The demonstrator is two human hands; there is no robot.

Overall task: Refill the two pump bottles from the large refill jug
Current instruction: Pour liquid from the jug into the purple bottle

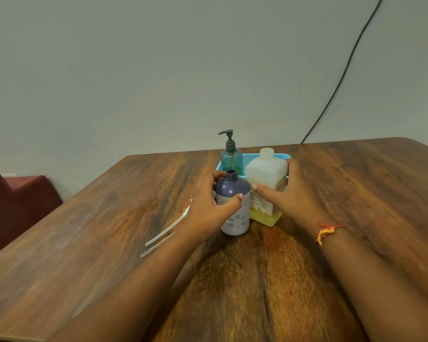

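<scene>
A purple bottle (234,193) with a flower print stands upright on the wooden table (109,218), its neck uncapped. My left hand (208,206) grips it around the middle, thumb across the front. Right beside it stands the translucent refill jug (266,176), uncapped, with yellow liquid low in its base. My right hand (289,193) wraps the jug's right side, thumb on its front. A teal pump bottle (231,156) with a dark pump stands behind, in a blue basket (252,159). The removed white pump tube (166,233) lies on the table left of my left wrist.
The blue basket sits near the table's far edge against a pale wall. A black cable (344,72) runs down the wall to the table's back right. A dark red seat (17,198) stands beyond the table's left edge.
</scene>
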